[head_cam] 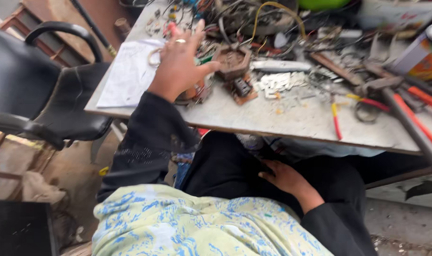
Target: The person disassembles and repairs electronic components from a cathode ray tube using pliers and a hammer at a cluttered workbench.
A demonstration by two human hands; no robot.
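Left hand: the left hand [179,64] is spread open over the worktable [291,118], gripping nothing.
Right hand: the right hand [284,178] lies loosely open, empty, on the lap.
Beside the left hand: a brown transformer core [231,60] just past its thumb; a white paper sheet [128,76] on its other side.

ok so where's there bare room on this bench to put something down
Barest is the near strip of the table, between the brown square part and the red-handled pliers. The white paper is flat too. The far side, around the left hand, is crowded with wires.

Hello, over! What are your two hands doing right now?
Left hand open, fingers spread over small parts on the table. Right hand resting on lap below. Pliers lie apart.
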